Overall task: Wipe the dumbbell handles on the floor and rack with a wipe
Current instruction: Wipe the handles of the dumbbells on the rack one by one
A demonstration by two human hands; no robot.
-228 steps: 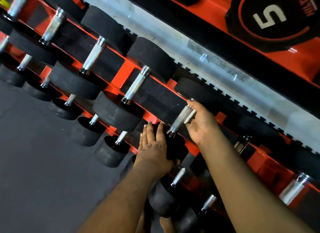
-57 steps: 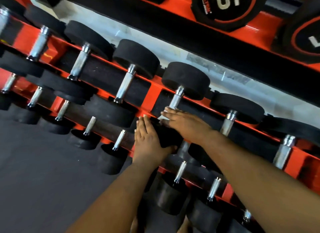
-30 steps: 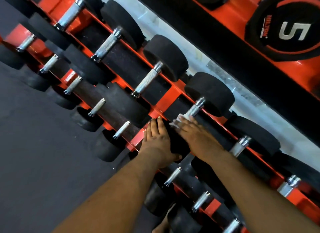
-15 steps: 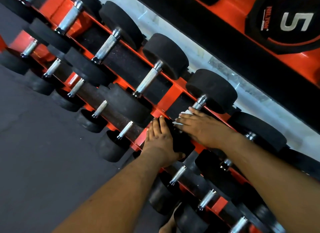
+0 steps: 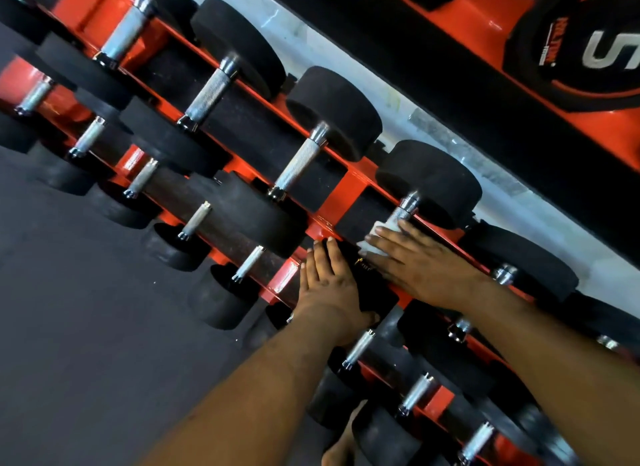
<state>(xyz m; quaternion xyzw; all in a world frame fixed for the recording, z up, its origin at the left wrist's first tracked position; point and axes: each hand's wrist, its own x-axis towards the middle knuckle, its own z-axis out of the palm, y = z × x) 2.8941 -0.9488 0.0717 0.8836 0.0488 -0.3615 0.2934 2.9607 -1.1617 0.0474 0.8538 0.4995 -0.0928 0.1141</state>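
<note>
Right now, pressing the wipe (image 5: pixel 375 238) onto a dumbbell handle (image 5: pixel 401 214) at centre right of the rack (image 5: pixel 349 191) with right hand (image 5: pixel 422 261), fingers flat. Bracing the near head, likely against rolling, with left hand (image 5: pixel 329 285), fingers straight, together.

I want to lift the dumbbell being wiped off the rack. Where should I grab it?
Grip the metal handle from above. It is the only narrow part between the two wide black ends, and it lies open across the rack, though the right hand and wipe cover its lower half.
</note>
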